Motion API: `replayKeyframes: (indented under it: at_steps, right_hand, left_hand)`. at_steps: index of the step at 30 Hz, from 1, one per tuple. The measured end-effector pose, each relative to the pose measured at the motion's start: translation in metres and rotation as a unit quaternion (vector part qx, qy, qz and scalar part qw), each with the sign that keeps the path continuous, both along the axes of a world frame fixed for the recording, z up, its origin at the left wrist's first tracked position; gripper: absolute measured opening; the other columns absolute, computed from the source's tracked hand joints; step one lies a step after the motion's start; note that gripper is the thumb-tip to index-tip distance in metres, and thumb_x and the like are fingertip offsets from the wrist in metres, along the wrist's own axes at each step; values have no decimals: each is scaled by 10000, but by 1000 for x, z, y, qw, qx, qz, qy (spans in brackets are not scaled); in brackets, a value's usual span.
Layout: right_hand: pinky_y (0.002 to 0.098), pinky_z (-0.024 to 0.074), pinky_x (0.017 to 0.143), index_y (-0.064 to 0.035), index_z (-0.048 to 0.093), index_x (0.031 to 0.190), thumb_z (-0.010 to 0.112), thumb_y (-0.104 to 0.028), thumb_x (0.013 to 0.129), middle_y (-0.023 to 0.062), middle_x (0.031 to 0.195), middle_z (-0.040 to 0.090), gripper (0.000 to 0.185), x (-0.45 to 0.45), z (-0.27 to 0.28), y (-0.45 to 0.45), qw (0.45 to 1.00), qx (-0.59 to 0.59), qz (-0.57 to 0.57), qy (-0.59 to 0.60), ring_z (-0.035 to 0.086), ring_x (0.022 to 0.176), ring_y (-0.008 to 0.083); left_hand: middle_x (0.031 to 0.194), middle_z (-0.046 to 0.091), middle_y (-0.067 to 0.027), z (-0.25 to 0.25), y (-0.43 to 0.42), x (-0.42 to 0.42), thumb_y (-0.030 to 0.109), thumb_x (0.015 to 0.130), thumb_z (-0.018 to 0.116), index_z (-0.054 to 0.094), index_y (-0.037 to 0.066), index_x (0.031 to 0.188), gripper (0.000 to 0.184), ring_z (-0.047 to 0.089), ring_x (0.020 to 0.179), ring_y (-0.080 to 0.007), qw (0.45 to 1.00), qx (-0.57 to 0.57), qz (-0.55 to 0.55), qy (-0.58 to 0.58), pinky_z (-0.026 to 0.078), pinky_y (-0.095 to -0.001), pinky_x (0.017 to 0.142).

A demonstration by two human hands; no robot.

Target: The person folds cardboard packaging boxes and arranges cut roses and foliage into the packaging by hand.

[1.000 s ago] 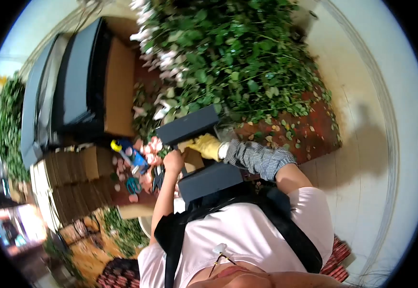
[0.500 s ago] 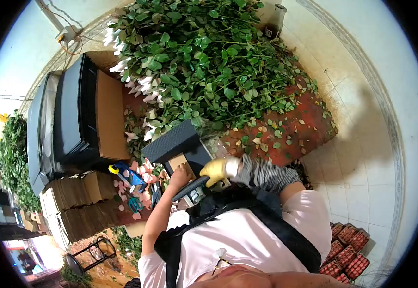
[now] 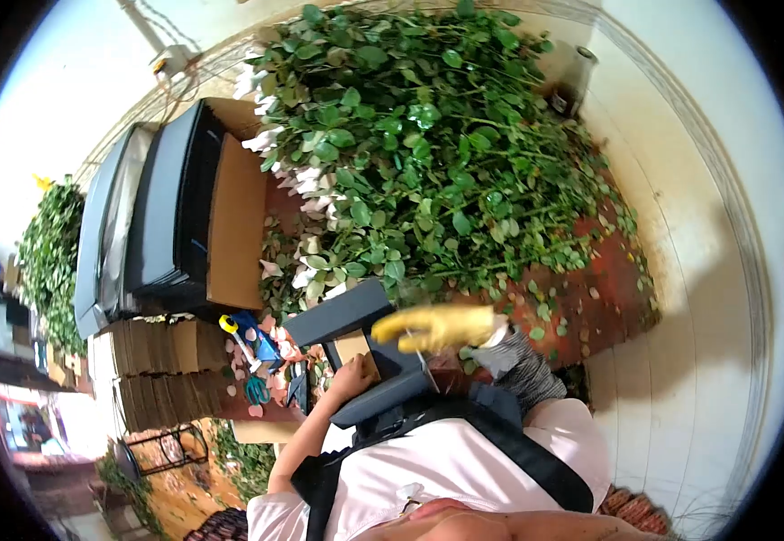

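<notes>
Curled fingers on the left hand point(image 3: 350, 377) meet the brown card point(image 3: 352, 343), and it's hard to tell whether they pinch its edge or simply press on it. Over on the other side, the right hand point(image 3: 433, 328), in a yellow glove, hangs loose and blurred above the box, fingers stretched out, nothing visibly in them. And the card? It sits inside the dark box point(image 3: 381, 402), near the left end, the box standing open with its long sides splayed.

Step in hand, by the look of it: setting the card in the box, bare hand steadying, glove free. The next move seems to call for a firm left hand on the card and the glove down at the box's right end, clear of the raised sides.

Just left of the box, pink petals point(image 3: 277, 336) lie scattered among teal scissors point(image 3: 256, 390) and a yellow-tipped tool point(image 3: 229, 323). Beyond the box, a great heap of leafy stems point(image 3: 428, 171) spreads over the red table point(image 3: 601, 311). Further left, brown cardboard point(image 3: 167, 365) is stacked, with dark sheets point(image 3: 168, 216) beyond it.
</notes>
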State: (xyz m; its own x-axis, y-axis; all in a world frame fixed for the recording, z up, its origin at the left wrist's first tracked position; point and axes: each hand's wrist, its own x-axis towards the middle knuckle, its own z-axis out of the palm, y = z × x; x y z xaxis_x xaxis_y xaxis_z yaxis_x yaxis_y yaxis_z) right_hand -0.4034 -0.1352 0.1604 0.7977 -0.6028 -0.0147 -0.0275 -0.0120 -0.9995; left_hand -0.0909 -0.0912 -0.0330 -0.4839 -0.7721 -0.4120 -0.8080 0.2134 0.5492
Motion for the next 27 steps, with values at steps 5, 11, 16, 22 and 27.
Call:
replayKeyframes:
  at_steps: [5,11,16,22,27]
  right_hand:
    - [426,443,1053,-174,577,1296,616,-316,946,103,1397,526,380,-42,4,-138,926,-231,-297,19,510,1275,248]
    - [458,390,1078,-136,608,1234,656,-180,878,113,1301,573,362,-102,24,-300,560,-511,-478,443,489,1256,296]
    - [470,340,1100,-118,724,967,647,-205,839,80,1245,611,174,-94,-3,-317,542,-447,-430,567,485,1244,289]
    - [412,481,978,-83,686,1014,698,22,727,101,1158,670,305,-147,87,-194,357,-583,-595,423,618,1090,288]
    - [377,522,726,-46,656,1026,684,56,734,145,846,642,310,-184,91,-84,618,-527,-493,311,635,777,305]
  left_hand:
    - [965,642,-254,17,4,0,263,857,658,476,3,1100,400,627,939,-433,997,25,47,47,507,-464,813]
    - [918,640,-211,4,3,6,212,866,648,498,16,1078,325,635,876,-403,995,33,47,76,508,-448,767]
    - [957,645,-220,-1,2,8,219,871,639,499,14,1081,325,639,901,-400,993,37,50,98,509,-445,779]
    - [1002,646,-247,15,1,2,248,885,623,499,-2,1079,340,631,947,-414,995,40,40,86,500,-446,833]
    - [1007,651,-254,-8,-4,8,384,922,602,527,-8,1087,432,627,971,-423,995,54,41,77,495,-437,832]
